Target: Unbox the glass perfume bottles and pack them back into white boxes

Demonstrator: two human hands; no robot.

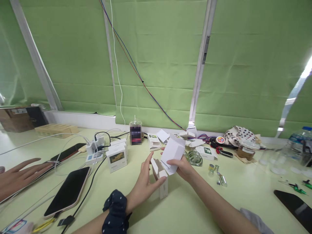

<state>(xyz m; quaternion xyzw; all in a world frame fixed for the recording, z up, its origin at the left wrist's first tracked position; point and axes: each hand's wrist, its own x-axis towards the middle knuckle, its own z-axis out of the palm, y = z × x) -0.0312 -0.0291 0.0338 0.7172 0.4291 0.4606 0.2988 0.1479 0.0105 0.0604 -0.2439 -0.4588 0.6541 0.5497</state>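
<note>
In the head view, my left hand grips a small white carton that stands upright on the table with its top flaps raised. The thumb lies along the carton's near top edge and the fingers are at its left side. My right hand pinches a folded white cardboard piece just above the carton's open top. Whether the two pieces touch is unclear. Some fingers of the right hand are hidden behind the cardboard.
Closed white boxes stand left, near a charger block with cables and a phone. Another person's hand rests far left. Opened cartons, a coiled clear tube, small vials and a jar lie beyond and right.
</note>
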